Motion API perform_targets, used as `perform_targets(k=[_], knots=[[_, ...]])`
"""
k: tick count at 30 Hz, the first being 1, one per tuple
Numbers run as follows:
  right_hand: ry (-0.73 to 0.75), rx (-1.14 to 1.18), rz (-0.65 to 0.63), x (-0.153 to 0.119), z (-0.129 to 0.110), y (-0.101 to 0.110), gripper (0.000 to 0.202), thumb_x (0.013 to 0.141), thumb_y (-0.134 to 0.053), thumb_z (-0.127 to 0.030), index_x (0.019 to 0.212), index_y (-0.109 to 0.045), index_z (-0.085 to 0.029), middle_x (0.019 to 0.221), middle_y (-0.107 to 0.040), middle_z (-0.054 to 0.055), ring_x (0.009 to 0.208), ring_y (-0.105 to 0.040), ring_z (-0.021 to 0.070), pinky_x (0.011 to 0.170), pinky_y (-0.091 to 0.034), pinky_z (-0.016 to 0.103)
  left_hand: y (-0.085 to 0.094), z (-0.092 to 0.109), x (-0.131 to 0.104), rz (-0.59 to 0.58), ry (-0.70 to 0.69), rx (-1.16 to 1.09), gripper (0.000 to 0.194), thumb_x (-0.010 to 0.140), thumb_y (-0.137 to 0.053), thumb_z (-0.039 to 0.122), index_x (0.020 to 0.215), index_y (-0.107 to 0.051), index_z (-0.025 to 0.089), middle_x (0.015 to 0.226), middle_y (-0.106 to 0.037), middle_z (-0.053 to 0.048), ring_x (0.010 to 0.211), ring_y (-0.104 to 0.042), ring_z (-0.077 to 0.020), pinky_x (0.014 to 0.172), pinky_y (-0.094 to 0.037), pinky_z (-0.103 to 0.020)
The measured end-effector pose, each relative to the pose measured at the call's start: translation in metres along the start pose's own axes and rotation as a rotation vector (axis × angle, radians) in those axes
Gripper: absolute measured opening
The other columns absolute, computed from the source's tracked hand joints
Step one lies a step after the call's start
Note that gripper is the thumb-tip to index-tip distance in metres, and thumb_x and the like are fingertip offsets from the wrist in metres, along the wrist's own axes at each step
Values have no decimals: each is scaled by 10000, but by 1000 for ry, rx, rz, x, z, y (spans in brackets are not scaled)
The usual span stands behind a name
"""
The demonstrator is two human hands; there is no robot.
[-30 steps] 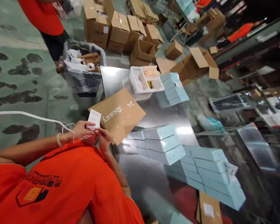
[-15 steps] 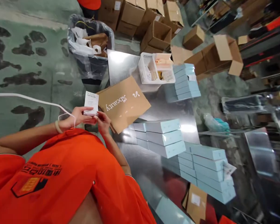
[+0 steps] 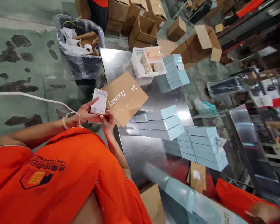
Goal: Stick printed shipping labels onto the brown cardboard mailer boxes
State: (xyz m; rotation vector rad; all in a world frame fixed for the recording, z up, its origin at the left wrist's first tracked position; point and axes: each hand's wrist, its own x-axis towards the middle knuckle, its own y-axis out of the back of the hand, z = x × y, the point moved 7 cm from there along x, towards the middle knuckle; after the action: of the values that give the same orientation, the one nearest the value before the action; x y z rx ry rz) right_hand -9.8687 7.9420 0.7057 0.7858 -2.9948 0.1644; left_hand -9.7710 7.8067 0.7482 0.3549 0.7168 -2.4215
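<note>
My left hand (image 3: 86, 112) grips a small stack of white printed labels (image 3: 99, 102) from its left side, the thumb lying over the top sheet. A barcode and fine print show on that sheet. With fingers pinched, my right hand (image 3: 109, 122) holds the lower right edge of the same stack. Right beside the labels, a flat brown cardboard mailer (image 3: 128, 104) with white "Sbeauty" lettering lies on the metal table (image 3: 133, 152), apparently on top of others. A white cord (image 3: 37, 97) runs to my left wrist.
Light blue boxes (image 3: 164, 123) stand stacked on the table, with more stacks (image 3: 200, 144) beyond. A white basket (image 3: 140, 69) sits at the far end. Left of it is a lined bin (image 3: 81, 62). A co-worker's orange sleeve (image 3: 238, 196) shows lower right.
The view has shifted, so the table things sit further left. Both hands and the labels have moved slightly right, and the top label faces me more. A co-worker's sleeve has come in lower right.
</note>
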Motion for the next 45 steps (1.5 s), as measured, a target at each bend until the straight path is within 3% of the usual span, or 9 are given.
perform_targets(k=[3, 6, 12, 17, 24, 27, 32, 38, 45], knots=[[6, 45, 93, -8, -1, -5, 442, 786, -910, -482, 1112, -746, -233, 757, -715, -34, 662, -636, 157, 662, -557, 287, 2, 14, 3, -103, -19, 2, 1361, 480, -1103, 169, 1720, -543, 182, 1307, -842, -110, 1091, -796, -300, 1004, -657, -417], [42, 46, 147, -15, -8, -11, 435, 784, -919, -454, 1113, -743, -230, 777, -715, -34, 640, -603, 141, 645, -545, 282, 4, 23, 5, -177, 23, 64, 1228, 495, -1081, 143, 1635, -625, 145, 1167, -853, -63, 1020, -783, -259, 986, -634, -388], [98, 102, 314, -27, -21, -18, 578, 727, -953, -483, 1157, -641, -254, 1006, -764, 31, 742, -674, 150, 678, -575, 288, 7, 38, 11, -246, -20, 136, 1057, 498, -984, 97, 1516, -702, 129, 1206, -828, -52, 958, -735, -220, 852, -588, -310], [182, 120, 423, -32, -28, -17, 597, 713, -950, -487, 1145, -605, -262, 1167, -747, 62, 757, -686, 137, 727, -598, 309, 2, 40, 12, -317, -28, 166, 1069, 547, -940, 98, 1576, -652, 85, 1269, -831, -99, 975, -722, -226, 891, -571, -311], [149, -10, 410, -38, -32, -15, 584, 795, -866, -560, 1202, -567, -266, 942, -703, 18, 768, -677, 177, 747, -610, 346, -3, 40, 9, -376, -88, 212, 1036, 614, -908, 102, 1610, -625, 73, 1422, -795, -129, 1120, -746, -250, 995, -581, -307], [181, 26, 452, -43, -39, -13, 552, 772, -898, -495, 1183, -610, -263, 837, -709, -14, 719, -657, 176, 731, -595, 339, -4, 38, 10, -403, -109, 206, 1015, 610, -930, 107, 1586, -652, 100, 1431, -791, -136, 1136, -767, -261, 1026, -599, -336], [248, 57, 482, -46, -49, -11, 462, 741, -927, -405, 1099, -677, -253, 1006, -791, 39, 744, -663, 162, 730, -589, 326, -5, 36, 14, -406, -118, 213, 965, 572, -949, 129, 1510, -724, 162, 1422, -794, -123, 1178, -782, -299, 1071, -614, -398], [245, -45, 490, -44, -51, -10, 409, 790, -892, -453, 1070, -671, -255, 992, -794, 49, 798, -663, 178, 750, -588, 330, -8, 37, 12, -405, -89, 181, 1050, 565, -947, 99, 1580, -678, 118, 1465, -783, -124, 1131, -773, -248, 999, -610, -324], [271, -8, 419, -35, -50, -12, 420, 792, -910, -423, 1096, -682, -245, 952, -801, 41, 718, -655, 160, 671, -582, 308, -5, 33, 13, -400, -4, 268, 745, 690, -889, 81, 1429, -793, 74, 1082, -866, -49, 913, -737, -197, 941, -594, -341]])
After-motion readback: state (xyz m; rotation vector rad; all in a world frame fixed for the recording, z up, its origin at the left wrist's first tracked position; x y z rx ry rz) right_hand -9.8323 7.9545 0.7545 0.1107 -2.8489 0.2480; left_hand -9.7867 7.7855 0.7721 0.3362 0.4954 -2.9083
